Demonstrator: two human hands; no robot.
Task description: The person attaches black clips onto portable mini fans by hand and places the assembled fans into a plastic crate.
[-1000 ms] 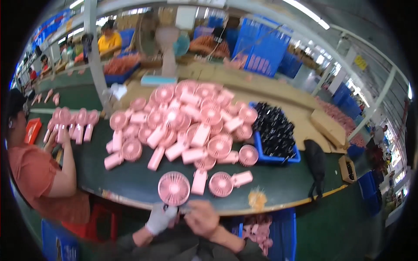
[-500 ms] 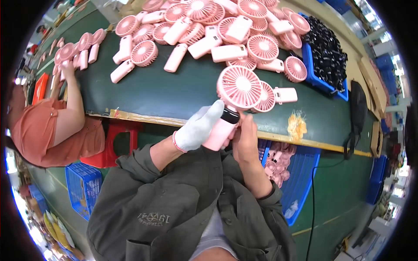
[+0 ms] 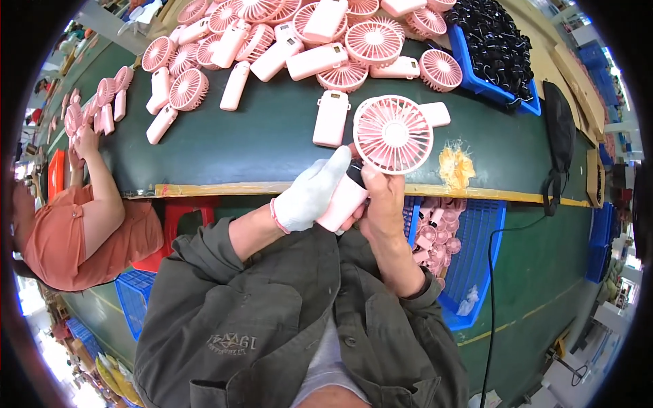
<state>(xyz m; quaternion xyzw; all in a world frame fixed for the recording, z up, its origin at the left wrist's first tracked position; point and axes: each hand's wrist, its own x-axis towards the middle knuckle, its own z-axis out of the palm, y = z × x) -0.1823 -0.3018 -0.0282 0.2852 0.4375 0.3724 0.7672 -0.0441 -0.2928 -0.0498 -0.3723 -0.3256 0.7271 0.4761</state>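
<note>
I hold a pink handheld fan in front of me at the table's near edge, its round grille head (image 3: 393, 134) leaning up and to the right. My left hand (image 3: 309, 196), in a white glove, is closed around the pink handle (image 3: 342, 205). A black band (image 3: 355, 170) shows at the top of that handle. Bare, my right hand (image 3: 385, 204) closes on the neck, thumb just below the grille; some of its fingers are hidden behind the fan. Just beyond lie a pink fan handle (image 3: 331, 119) and another handle (image 3: 437, 113), partly covered by the held fan.
Many pink fans (image 3: 373, 42) are heaped across the green table (image 3: 224, 153). At the far right stands a blue tray (image 3: 476, 78) of black parts. Below the edge, a blue crate (image 3: 469, 272) holds pink pieces. A person (image 3: 88, 224) works at left. A black cable (image 3: 491, 292) hangs at right.
The held fan's head has tipped rightward, uncovering a fan handle on the table behind it. My right thumb has come up to the neck. The whole view has shifted slightly.
</note>
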